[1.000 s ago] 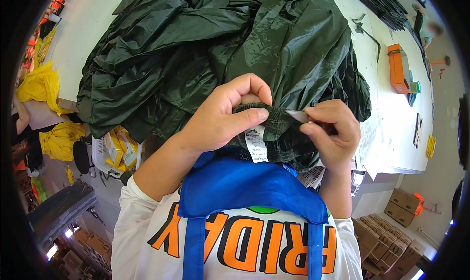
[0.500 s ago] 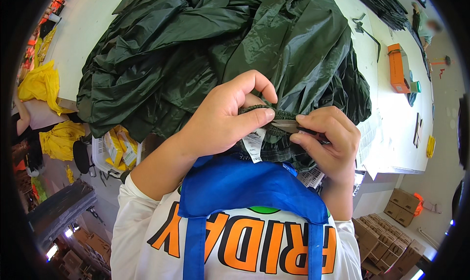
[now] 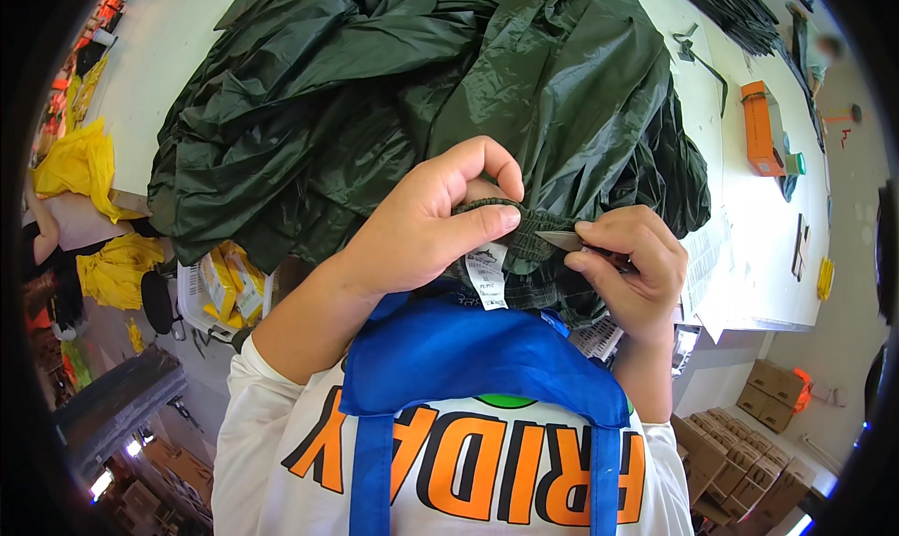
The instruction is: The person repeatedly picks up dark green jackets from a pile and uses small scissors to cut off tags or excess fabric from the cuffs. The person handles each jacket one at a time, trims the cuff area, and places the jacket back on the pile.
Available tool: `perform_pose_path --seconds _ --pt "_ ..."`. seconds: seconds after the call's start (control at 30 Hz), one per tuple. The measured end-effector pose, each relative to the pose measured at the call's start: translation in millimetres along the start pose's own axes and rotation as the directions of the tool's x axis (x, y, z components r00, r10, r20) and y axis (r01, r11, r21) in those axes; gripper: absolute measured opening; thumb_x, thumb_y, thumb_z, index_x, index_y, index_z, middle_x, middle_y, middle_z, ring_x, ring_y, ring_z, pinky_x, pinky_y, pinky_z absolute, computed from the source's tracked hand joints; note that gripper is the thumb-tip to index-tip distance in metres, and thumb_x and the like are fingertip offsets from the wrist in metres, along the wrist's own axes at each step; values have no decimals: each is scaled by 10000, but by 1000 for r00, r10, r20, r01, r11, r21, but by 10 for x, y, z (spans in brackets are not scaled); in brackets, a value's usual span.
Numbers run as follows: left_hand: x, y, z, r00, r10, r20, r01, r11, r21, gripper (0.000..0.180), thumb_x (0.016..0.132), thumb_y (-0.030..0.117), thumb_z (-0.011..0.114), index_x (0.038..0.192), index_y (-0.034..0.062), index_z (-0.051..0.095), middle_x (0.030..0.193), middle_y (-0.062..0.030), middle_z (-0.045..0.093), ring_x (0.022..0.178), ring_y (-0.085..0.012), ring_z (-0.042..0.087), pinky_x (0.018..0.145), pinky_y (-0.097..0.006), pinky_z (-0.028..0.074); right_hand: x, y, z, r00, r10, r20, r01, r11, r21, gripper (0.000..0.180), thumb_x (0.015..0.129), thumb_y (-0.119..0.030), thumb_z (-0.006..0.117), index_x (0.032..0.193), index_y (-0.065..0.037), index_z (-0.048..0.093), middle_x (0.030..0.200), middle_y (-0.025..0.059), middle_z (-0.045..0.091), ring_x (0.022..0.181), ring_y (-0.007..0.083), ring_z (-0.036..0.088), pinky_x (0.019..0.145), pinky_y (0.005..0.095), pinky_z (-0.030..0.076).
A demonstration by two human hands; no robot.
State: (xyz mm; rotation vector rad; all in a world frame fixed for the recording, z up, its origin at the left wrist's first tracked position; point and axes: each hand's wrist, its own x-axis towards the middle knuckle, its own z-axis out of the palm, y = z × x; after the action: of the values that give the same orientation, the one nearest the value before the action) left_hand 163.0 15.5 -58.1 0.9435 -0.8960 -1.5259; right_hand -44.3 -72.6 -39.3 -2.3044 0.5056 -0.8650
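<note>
My left hand [image 3: 426, 213] is closed on the gathered elastic waistband [image 3: 530, 233] of a dark green waterproof garment, thumb on top and index finger curled above. From the band hangs a white care label [image 3: 487, 274] with small print. My right hand [image 3: 639, 266] grips thread snips [image 3: 559, 240] between thumb and fingers; their pointed metal blade aims left at the elastic band, and the handle is mostly hidden in my palm. Beyond both hands a large heap of shiny dark green garments [image 3: 309, 115] covers much of the white table.
A white basket [image 3: 194, 304] with yellow packets stands at the left table edge. Yellow garments [image 3: 80, 166] lie farther left, beside another person's arm [image 3: 42, 229]. An orange box [image 3: 763, 129] is on the right of the table [image 3: 740, 264]. Cardboard boxes [image 3: 740, 470] are stacked at lower right.
My right hand and the snips have shifted slightly right, drawing the blade away from my left thumb. More of the elastic band shows between my hands. My left hand has barely moved.
</note>
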Motion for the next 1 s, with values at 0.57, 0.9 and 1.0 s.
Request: perform_pose_path --seconds 0.57,0.9,1.0 --pt "22 19 17 999 -25 -25 21 988 -151 172 827 78 592 940 79 462 826 33 514 767 -29 490 683 -175 389 -64 -46 -9 996 87 15 -88 993 75 275 613 -72 786 836 13 648 776 115 630 655 174 595 517 244 455" --pt "27 -2 18 998 -26 -58 16 985 -172 176 817 82 605 928 81 469 830 35 504 768 -34 498 692 -180 396 -136 26 -5 997 75 -36 -69 988 136 275 619 -73 788 844 6 650 771 104 630 642 165 580 515 232 441" --pt "33 -12 30 997 -17 -69 4 983 -183 178 816 82 606 928 81 469 832 37 498 765 -32 489 688 -179 392 -123 -3 -2 997 79 -8 -77 990 115 285 617 -76 789 851 9 649 772 103 627 641 165 583 517 229 443"
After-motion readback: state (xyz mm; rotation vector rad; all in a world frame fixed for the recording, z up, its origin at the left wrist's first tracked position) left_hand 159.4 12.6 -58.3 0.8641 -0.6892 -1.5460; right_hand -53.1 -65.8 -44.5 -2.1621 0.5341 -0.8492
